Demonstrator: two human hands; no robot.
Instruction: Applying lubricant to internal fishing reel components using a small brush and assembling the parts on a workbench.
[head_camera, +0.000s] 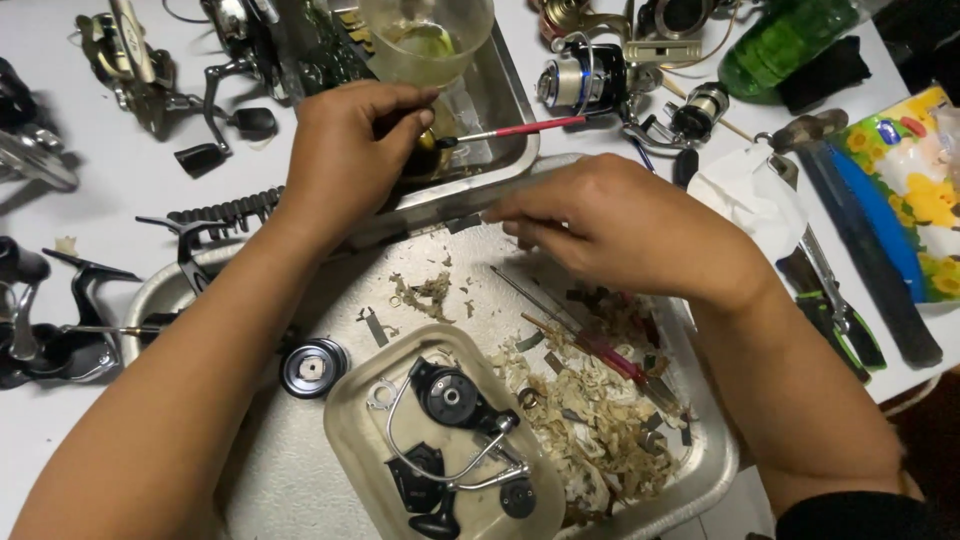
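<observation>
My left hand (345, 150) is closed around a small dark and brass-coloured part (428, 142) over the far metal tray (505, 85). A thin brush with a red handle (520, 127) lies with its tip at that part. My right hand (610, 225) hovers palm down over the near metal tray (715, 455), fingers curled toward the tray's far edge; what it pinches, if anything, is hidden. Below it lie wood-like shavings (590, 420) and thin tools (575, 330). A clear plastic dish (345, 415) in the near tray holds black fishing reel parts (448, 395) and a wire bail.
A translucent cup (425, 40) stands in the far tray. Fishing reels (585, 80) and reel bodies (60, 340) lie around on the white table. A black spool (312, 367) rests in the near tray. Pliers and knives (835, 300), a colourful bag (915, 180) and a green bottle (785, 40) sit at right.
</observation>
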